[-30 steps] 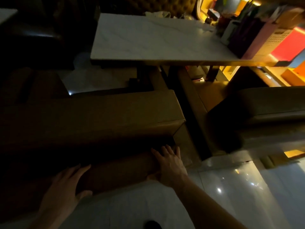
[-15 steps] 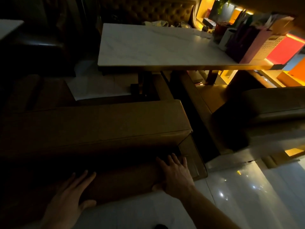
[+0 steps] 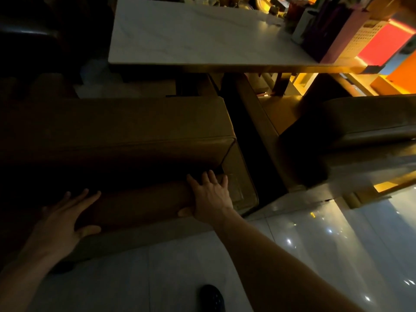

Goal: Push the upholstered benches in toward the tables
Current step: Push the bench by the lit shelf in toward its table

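A brown upholstered bench [image 3: 117, 129] fills the dim middle of the view, its long side toward me. Beyond it stands a white marble-topped table [image 3: 191, 34]. My left hand [image 3: 65, 219] lies flat with spread fingers on the bench's lower near edge, at the left. My right hand [image 3: 210, 197] presses the same near edge toward the bench's right end, fingers straight and thumb under the rim. A narrow strip of pale floor shows between the bench's far side and the table.
A second upholstered bench [image 3: 364, 122] stands at the right, across a dark gap. Menus and colourful boxes [image 3: 351, 34] crowd the table's right end. Glossy white floor tiles [image 3: 315, 255] lie at the lower right. My dark shoe [image 3: 211, 298] shows at the bottom.
The bench now lies nearer the table, with less floor showing between them. Both hands have stayed flat on its near edge and followed it forward.
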`<state>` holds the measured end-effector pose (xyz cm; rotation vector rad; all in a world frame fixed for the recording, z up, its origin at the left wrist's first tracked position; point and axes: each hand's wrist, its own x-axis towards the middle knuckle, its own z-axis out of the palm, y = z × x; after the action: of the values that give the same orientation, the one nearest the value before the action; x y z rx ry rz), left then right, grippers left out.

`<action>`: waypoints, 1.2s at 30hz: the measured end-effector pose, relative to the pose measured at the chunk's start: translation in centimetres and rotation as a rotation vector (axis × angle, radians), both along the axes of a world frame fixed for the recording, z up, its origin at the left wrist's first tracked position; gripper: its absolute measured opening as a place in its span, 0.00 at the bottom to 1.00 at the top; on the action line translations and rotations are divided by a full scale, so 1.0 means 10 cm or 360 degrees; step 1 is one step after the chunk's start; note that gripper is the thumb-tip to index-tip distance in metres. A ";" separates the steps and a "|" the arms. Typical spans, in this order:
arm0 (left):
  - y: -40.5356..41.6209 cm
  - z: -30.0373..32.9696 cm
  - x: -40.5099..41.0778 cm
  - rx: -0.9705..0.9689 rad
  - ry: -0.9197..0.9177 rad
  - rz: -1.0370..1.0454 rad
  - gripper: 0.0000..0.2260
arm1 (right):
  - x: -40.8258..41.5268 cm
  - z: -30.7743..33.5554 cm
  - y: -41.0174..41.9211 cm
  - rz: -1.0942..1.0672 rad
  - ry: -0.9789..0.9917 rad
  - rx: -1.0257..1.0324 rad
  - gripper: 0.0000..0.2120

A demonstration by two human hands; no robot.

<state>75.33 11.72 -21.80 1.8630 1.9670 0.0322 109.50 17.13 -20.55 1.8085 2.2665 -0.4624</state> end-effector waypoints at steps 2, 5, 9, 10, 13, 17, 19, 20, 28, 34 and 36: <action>0.06 -0.03 -0.02 0.0012 0.0016 0.0016 0.40 | -0.02 -0.01 0.03 0.0007 -0.0022 0.0029 0.52; 0.07 -0.06 -0.02 0.0007 0.0057 -0.0004 0.40 | -0.02 -0.06 0.03 0.0028 -0.0032 0.0058 0.51; 0.05 -0.03 0.00 0.0029 0.0041 -0.0002 0.40 | -0.02 -0.07 0.03 0.0025 -0.0043 0.0059 0.51; 0.04 -0.01 0.02 0.0036 0.0027 0.0006 0.40 | -0.02 -0.07 0.02 0.0023 -0.0043 0.0056 0.51; 0.03 0.04 0.07 0.0060 -0.0028 0.0029 0.38 | -0.02 -0.06 0.02 0.0022 -0.0035 0.0071 0.51; -0.04 0.08 0.10 0.0099 -0.0050 0.0026 0.37 | -0.02 -0.04 -0.04 0.0020 -0.0051 0.0065 0.51; -0.11 0.09 0.08 0.0100 -0.0032 0.0024 0.37 | -0.03 -0.05 -0.11 0.0027 -0.0041 0.0062 0.51; -0.14 0.09 0.07 0.0097 -0.0028 0.0023 0.37 | -0.03 -0.06 -0.16 0.0035 -0.0039 0.0062 0.50; -0.18 0.07 0.04 0.0078 -0.0047 0.0021 0.37 | -0.02 -0.08 -0.23 0.0053 -0.0048 0.0031 0.50; -0.17 0.07 0.03 0.0044 -0.0014 0.0029 0.38 | -0.04 -0.09 -0.22 0.0030 -0.0051 0.0007 0.51; -0.17 0.06 0.02 0.0050 -0.0009 0.0034 0.38 | -0.05 -0.11 -0.22 0.0026 -0.0051 0.0012 0.50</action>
<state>75.58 10.04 -21.16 1.8597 1.9936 0.0755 109.02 14.91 -21.64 1.7862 2.2632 -0.4197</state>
